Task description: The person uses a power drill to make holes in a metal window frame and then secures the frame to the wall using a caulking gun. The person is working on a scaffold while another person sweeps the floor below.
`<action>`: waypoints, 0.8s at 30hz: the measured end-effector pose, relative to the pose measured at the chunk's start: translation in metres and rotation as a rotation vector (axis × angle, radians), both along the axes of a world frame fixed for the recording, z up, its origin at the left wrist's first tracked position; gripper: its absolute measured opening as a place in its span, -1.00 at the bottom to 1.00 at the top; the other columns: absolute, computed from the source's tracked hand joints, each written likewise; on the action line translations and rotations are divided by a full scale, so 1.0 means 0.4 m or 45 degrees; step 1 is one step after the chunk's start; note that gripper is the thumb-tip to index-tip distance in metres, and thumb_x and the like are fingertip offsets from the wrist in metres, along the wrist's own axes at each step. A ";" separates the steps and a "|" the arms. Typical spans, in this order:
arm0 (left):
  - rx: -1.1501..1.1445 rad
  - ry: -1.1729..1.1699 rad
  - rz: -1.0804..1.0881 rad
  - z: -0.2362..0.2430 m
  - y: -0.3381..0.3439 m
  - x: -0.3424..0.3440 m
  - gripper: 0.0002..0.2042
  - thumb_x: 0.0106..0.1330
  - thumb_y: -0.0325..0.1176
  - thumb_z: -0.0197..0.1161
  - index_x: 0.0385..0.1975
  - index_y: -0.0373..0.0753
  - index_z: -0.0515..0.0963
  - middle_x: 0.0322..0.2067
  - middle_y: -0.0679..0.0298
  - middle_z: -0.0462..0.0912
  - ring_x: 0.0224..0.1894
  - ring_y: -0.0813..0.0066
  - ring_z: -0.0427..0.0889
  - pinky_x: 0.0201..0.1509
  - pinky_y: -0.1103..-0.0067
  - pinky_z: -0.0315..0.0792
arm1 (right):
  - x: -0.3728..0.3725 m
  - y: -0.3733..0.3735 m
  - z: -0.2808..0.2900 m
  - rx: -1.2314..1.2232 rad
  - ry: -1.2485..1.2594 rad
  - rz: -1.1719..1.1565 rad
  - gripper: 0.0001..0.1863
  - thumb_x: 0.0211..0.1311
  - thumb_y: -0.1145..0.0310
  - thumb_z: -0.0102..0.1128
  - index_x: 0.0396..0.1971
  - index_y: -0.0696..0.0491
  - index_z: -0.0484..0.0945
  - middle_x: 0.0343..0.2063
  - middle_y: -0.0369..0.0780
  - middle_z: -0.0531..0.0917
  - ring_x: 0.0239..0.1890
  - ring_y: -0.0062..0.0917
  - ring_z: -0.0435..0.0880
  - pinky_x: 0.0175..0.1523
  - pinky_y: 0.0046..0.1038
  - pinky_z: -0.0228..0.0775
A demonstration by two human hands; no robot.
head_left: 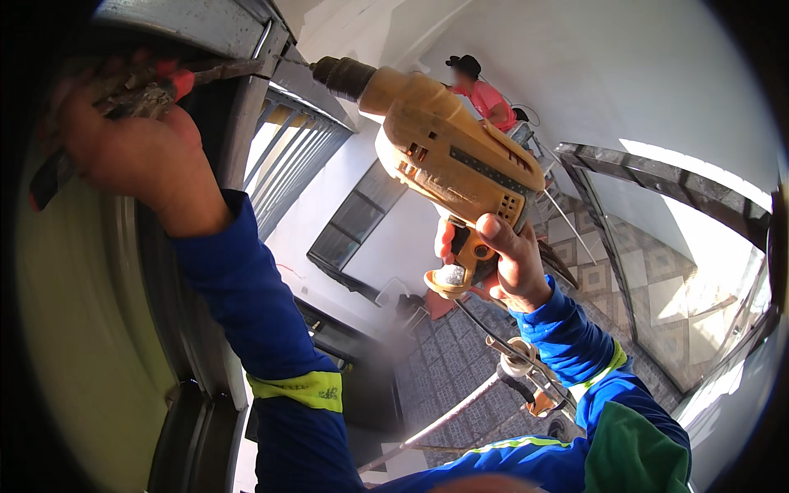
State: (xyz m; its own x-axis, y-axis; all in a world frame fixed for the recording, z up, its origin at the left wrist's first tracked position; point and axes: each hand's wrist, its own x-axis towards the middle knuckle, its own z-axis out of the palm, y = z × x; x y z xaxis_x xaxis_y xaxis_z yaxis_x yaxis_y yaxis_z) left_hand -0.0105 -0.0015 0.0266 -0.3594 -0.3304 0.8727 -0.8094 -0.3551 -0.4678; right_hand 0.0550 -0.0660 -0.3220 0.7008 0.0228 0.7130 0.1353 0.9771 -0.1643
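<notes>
My right hand (514,259) is wrapped around the handle of a worn yellow corded power drill (456,148), held up in front of me. Its black chuck (345,76) points left, and a thin drill bit (294,61) reaches to a grey metal frame (255,107); whether the tip is inside the metal I cannot make out. At the upper left, my left hand (136,144) grips pliers (177,86) with red and black handles. Their dark jaws lie against the frame close to the bit. The left fingers are partly blurred and in shadow.
Behind the drill, a person in a pink shirt (493,105) and black cap is up by a ladder (567,218). A barred window (292,156) is beyond the frame. Below are a patterned tile floor (460,378) and a pale pole (436,427). A dark metal frame (682,172) stands right.
</notes>
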 end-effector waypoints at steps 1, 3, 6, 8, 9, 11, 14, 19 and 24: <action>0.004 0.005 0.016 0.001 0.001 -0.001 -0.59 0.36 -0.19 -0.03 -0.10 -0.49 0.47 -0.26 -0.13 0.64 -0.42 0.07 0.72 -0.54 0.34 0.66 | 0.001 0.003 0.003 0.023 -0.011 0.006 -0.77 0.25 0.34 0.31 -0.18 0.13 0.58 -0.36 -0.18 0.70 -0.33 -0.53 0.72 -0.26 -0.42 0.66; -0.005 0.025 0.018 0.002 0.000 -0.004 -0.58 0.35 -0.19 -0.05 -0.12 -0.51 0.48 -0.28 -0.13 0.64 -0.42 0.07 0.71 -0.54 0.35 0.66 | 0.001 0.012 0.011 0.062 0.018 0.050 -0.76 0.27 0.33 0.28 -0.15 0.15 0.58 -0.36 -0.18 0.70 -0.33 -0.54 0.72 -0.25 -0.43 0.66; -0.026 0.011 0.032 -0.001 -0.003 -0.006 -0.56 0.33 -0.17 -0.07 -0.14 -0.52 0.49 -0.29 -0.12 0.64 -0.42 0.08 0.71 -0.54 0.37 0.65 | 0.007 0.019 0.015 0.076 0.004 0.058 -0.73 0.31 0.32 0.26 -0.10 0.17 0.59 -0.36 -0.18 0.70 -0.33 -0.54 0.72 -0.23 -0.44 0.65; -0.036 0.001 0.042 -0.002 -0.004 -0.005 -0.54 0.33 -0.15 -0.08 -0.14 -0.51 0.49 -0.30 -0.12 0.65 -0.43 0.08 0.72 -0.54 0.38 0.65 | 0.017 0.024 0.013 0.081 -0.023 0.065 -0.71 0.33 0.31 0.26 -0.07 0.18 0.59 -0.36 -0.17 0.70 -0.33 -0.52 0.72 -0.21 -0.44 0.65; -0.038 0.002 0.042 -0.001 -0.004 -0.006 -0.53 0.33 -0.14 -0.09 -0.13 -0.51 0.50 -0.29 -0.12 0.65 -0.43 0.08 0.72 -0.54 0.38 0.64 | 0.023 0.027 0.013 0.093 -0.036 0.077 -0.70 0.34 0.31 0.26 -0.05 0.18 0.59 -0.35 -0.17 0.70 -0.33 -0.51 0.73 -0.21 -0.43 0.65; -0.041 0.008 0.035 0.002 -0.001 -0.005 -0.52 0.34 -0.12 -0.10 -0.13 -0.51 0.51 -0.29 -0.12 0.66 -0.43 0.07 0.72 -0.53 0.38 0.64 | 0.035 0.036 0.011 0.096 -0.051 0.106 -0.57 0.34 0.16 0.28 0.00 0.21 0.55 -0.33 -0.15 0.68 -0.31 -0.48 0.72 -0.20 -0.42 0.63; -0.033 0.014 0.022 0.011 0.008 -0.006 -0.50 0.35 -0.11 -0.13 -0.12 -0.51 0.53 -0.28 -0.13 0.67 -0.44 0.07 0.73 -0.52 0.38 0.64 | 0.045 0.044 0.006 0.090 -0.054 0.150 -0.43 0.34 0.01 0.31 0.05 0.24 0.51 -0.30 -0.12 0.67 -0.28 -0.44 0.71 -0.19 -0.41 0.62; 0.003 0.012 0.044 0.029 0.015 -0.010 -0.51 0.34 -0.15 -0.14 -0.16 -0.54 0.54 -0.30 -0.15 0.67 -0.48 0.06 0.72 -0.55 0.39 0.64 | 0.048 0.043 -0.001 0.121 -0.089 0.159 -0.64 0.37 0.25 0.26 0.01 0.20 0.58 -0.30 -0.15 0.70 -0.26 -0.45 0.75 -0.17 -0.39 0.67; 0.018 -0.019 0.080 0.029 0.017 -0.010 -0.51 0.33 -0.18 -0.15 -0.18 -0.57 0.54 -0.34 -0.18 0.66 -0.53 0.06 0.70 -0.62 0.41 0.61 | 0.038 0.044 -0.001 0.107 -0.088 0.147 -0.61 0.39 0.21 0.25 0.01 0.22 0.58 -0.30 -0.15 0.69 -0.25 -0.46 0.74 -0.19 -0.34 0.72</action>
